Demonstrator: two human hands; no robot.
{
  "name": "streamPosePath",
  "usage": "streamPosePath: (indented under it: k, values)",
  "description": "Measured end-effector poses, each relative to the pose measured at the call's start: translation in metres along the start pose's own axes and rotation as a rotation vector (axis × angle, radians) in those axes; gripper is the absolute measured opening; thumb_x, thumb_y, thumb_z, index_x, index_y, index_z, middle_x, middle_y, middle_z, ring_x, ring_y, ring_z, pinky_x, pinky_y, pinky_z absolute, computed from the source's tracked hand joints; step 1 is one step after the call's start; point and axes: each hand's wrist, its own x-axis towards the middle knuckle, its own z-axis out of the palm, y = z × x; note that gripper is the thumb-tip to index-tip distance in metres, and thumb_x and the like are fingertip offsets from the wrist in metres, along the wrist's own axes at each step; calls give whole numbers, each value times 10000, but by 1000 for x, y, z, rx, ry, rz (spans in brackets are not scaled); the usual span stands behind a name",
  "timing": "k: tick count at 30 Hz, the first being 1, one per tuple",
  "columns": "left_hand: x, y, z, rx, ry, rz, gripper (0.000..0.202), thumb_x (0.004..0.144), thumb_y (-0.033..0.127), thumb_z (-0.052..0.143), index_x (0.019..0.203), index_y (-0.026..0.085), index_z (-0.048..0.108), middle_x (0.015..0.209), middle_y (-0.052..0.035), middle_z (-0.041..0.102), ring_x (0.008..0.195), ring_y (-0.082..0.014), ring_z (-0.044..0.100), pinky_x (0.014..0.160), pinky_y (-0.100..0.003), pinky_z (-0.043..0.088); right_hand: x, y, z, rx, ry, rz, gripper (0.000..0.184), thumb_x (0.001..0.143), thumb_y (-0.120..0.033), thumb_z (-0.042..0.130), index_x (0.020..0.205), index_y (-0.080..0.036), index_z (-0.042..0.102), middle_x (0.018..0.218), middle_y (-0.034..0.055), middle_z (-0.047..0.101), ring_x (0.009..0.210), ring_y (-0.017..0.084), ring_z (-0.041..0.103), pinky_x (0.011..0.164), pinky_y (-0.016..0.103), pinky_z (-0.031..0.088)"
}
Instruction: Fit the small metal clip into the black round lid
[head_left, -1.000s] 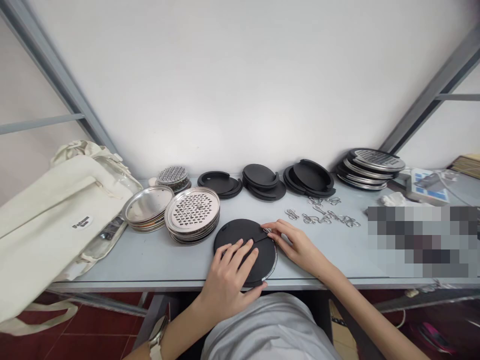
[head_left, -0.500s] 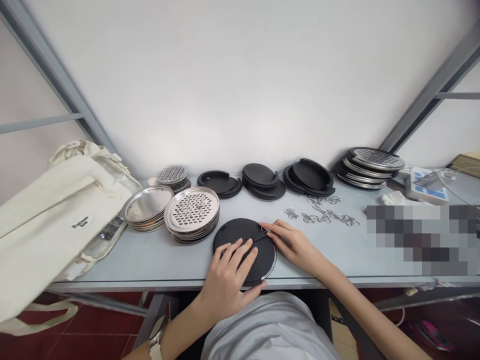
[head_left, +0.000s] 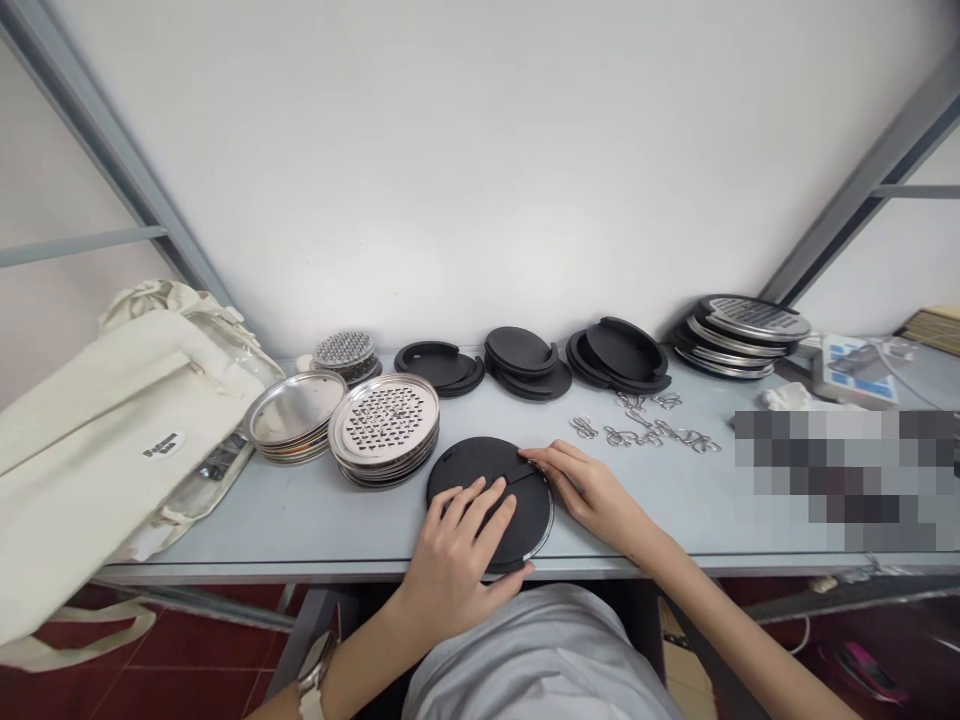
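Observation:
A round black disc with a metal rim lies at the near edge of the grey shelf. My left hand rests flat on it, fingers spread. My right hand is at the disc's right edge, thumb and forefinger pinched together on a small wire clip that is mostly hidden by the fingertips. Several loose wire clips lie just beyond my right hand.
Stacks of metal plates and perforated grater discs stand to the left. Black lids and finished discs line the back wall. A cream bag hangs over the shelf's left end.
My right hand's fingertips have closed a little further in on the disc's right edge, covering the clip. My left hand and the disc have stayed put.

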Motion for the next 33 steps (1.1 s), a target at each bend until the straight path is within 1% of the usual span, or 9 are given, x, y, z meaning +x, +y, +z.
streamPosePath:
  k: [3,6,10,14,19,21,26,30,33]
  values:
    - [1,-1,1,-2,6,0,501,878,416,573,1299,147,538,1361,-98,538,1242,-270,486,995,-422,360,-1,1,0,13,72,44,248,989,-200,363,1167,-220,535,947,59,608,831,181,606,759,309,484]
    - [1,-2,1,-5,4,0,498,881,416,570,1298,146,539,1361,-100,537,1246,-269,483,997,-419,358,-1,0,0,30,113,84,121,986,-221,395,1008,-217,513,896,42,611,800,179,594,746,311,472]
    - [1,-1,1,3,8,1,497,880,416,569,1299,151,541,1360,-105,538,1243,-270,487,996,-416,362,2,-2,1,5,115,40,121,971,-226,441,914,-216,547,889,46,587,856,197,577,784,326,465]
    - [1,-1,1,7,1,3,495,880,411,566,1301,151,540,1359,-104,539,1241,-269,489,995,-415,364,4,-2,2,5,122,31,146,968,-216,447,934,-215,589,898,56,588,856,200,582,779,329,474]
    - [0,-1,1,-2,-3,-3,505,881,410,567,1312,151,529,1364,-100,534,1247,-271,481,998,-422,359,3,-3,3,-18,79,9,212,974,-201,420,1077,-222,604,919,64,615,880,204,595,796,338,481]
    - [0,-1,1,0,-3,-4,504,879,408,569,1311,151,530,1362,-100,536,1246,-268,482,997,-420,361,2,-4,3,-29,61,-1,225,976,-201,411,1079,-225,609,913,62,625,892,205,597,801,338,482]
    - [1,-1,1,3,3,1,497,878,409,570,1300,149,539,1353,-104,544,1242,-268,488,994,-419,365,1,-2,5,-6,89,61,234,972,-219,417,1176,-211,531,899,55,637,817,190,619,767,331,505]
    - [1,-1,1,-6,1,-2,496,879,406,569,1304,151,536,1361,-104,537,1246,-271,484,996,-421,361,2,-1,4,0,77,47,201,979,-225,403,1096,-222,567,1007,73,636,931,202,612,834,344,491]
    - [2,-1,1,-4,7,-1,495,878,406,570,1299,149,539,1354,-104,543,1239,-272,490,992,-421,364,3,-4,3,-14,56,41,204,979,-221,392,1063,-220,578,985,76,620,929,207,597,833,352,483]
